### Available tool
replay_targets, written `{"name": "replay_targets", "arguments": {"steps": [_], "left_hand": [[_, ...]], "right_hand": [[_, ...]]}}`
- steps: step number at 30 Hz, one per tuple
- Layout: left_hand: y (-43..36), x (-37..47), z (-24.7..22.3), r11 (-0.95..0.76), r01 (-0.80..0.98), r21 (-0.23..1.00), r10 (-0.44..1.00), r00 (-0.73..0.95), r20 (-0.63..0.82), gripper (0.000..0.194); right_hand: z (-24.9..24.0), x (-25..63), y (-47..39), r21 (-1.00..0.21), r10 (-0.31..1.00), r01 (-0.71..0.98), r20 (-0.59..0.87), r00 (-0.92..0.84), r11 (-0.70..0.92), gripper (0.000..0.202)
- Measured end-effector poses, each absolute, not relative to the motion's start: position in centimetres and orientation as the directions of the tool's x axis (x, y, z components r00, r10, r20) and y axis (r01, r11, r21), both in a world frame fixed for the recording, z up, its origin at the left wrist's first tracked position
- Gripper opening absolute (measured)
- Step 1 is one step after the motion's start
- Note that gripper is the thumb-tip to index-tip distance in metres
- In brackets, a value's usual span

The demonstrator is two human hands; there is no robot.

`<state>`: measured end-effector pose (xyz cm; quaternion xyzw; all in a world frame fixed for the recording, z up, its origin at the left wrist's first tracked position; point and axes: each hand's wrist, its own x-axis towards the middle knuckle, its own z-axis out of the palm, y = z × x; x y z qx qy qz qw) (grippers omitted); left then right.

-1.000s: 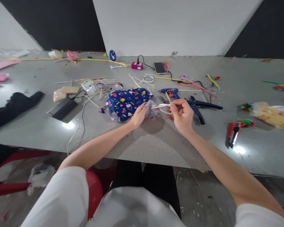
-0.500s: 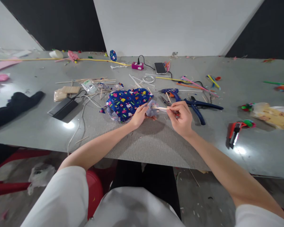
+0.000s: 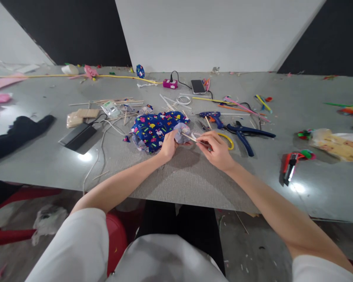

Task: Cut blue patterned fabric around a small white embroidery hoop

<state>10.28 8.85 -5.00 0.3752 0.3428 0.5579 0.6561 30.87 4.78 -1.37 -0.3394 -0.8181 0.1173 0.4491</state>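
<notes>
My left hand (image 3: 168,147) is closed around the gathered, pale inside-out end of a piece of blue patterned fabric (image 3: 153,127). The rest of the fabric, printed with colourful figures, lies puffed up to the left on the table. My right hand (image 3: 214,149) pinches a thin wooden stick (image 3: 189,136), whose far tip touches the pale gathered end. Behind my right hand a yellow ring (image 3: 231,141) shows in part. Blue-handled pliers (image 3: 242,135) and a blue glue gun (image 3: 213,116) lie just beyond it.
A black box (image 3: 79,136) with a grey cable lies left, near wooden sticks (image 3: 117,102). A phone (image 3: 198,86) and a purple power adapter (image 3: 170,83) are at the back. A red utility knife (image 3: 290,168) lies right. The table's front edge runs before my lap.
My right hand has moved left and slightly down with the stick, which now slants into the pale fabric end. My left hand has shifted slightly left. The yellow ring has come into view.
</notes>
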Motion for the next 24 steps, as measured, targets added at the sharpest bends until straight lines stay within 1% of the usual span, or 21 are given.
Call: {"name": "replay_targets", "arguments": {"steps": [2, 5, 8, 12, 14, 17, 20, 22, 24], "left_hand": [[8.8, 10.0, -4.4, 0.121, -0.5, 0.857, 0.988, 0.143, -0.056, 0.053], [8.8, 9.5, -3.5, 0.151, -0.542, 0.827, 0.985, 0.152, -0.08, 0.07], [8.9, 9.2, -3.2, 0.169, -0.592, 0.788, 0.985, 0.129, -0.114, 0.073], [9.3, 9.1, -3.5, 0.195, -0.611, 0.767, 0.981, 0.138, -0.139, 0.066], [9.3, 9.1, -3.6, 0.211, -0.598, 0.773, 0.976, 0.172, -0.134, 0.059], [9.1, 9.2, -3.4, 0.199, -0.562, 0.803, 0.976, 0.188, -0.11, 0.038], [8.5, 9.2, -3.1, 0.167, -0.502, 0.849, 0.972, 0.229, -0.056, 0.018], [8.1, 9.2, -2.9, 0.154, -0.469, 0.87, 0.959, 0.283, -0.017, 0.019], [7.7, 9.3, -2.8, 0.133, -0.457, 0.879, 0.947, 0.321, 0.024, 0.03]], "right_hand": [[-1.6, 30.8, 4.9, -0.551, 0.702, 0.439, 0.61, -0.367, 0.709, 0.014], [-2.1, 30.8, 5.2, -0.585, 0.728, 0.435, 0.573, -0.376, 0.685, 0.014], [-2.5, 30.9, 5.6, -0.582, 0.728, 0.438, 0.562, -0.391, 0.685, 0.016], [-2.8, 31.0, 5.9, -0.597, 0.74, 0.436, 0.541, -0.401, 0.673, 0.024], [-2.8, 31.0, 6.0, -0.611, 0.751, 0.437, 0.525, -0.401, 0.66, 0.022], [-2.7, 31.0, 6.1, -0.608, 0.756, 0.45, 0.513, -0.406, 0.654, 0.017], [-2.4, 31.0, 6.0, -0.596, 0.75, 0.455, 0.511, -0.42, 0.661, 0.016], [-2.4, 31.0, 5.9, -0.587, 0.744, 0.457, 0.515, -0.426, 0.668, 0.015], [-2.3, 30.9, 5.8, -0.581, 0.742, 0.461, 0.526, -0.416, 0.67, 0.014]]}}
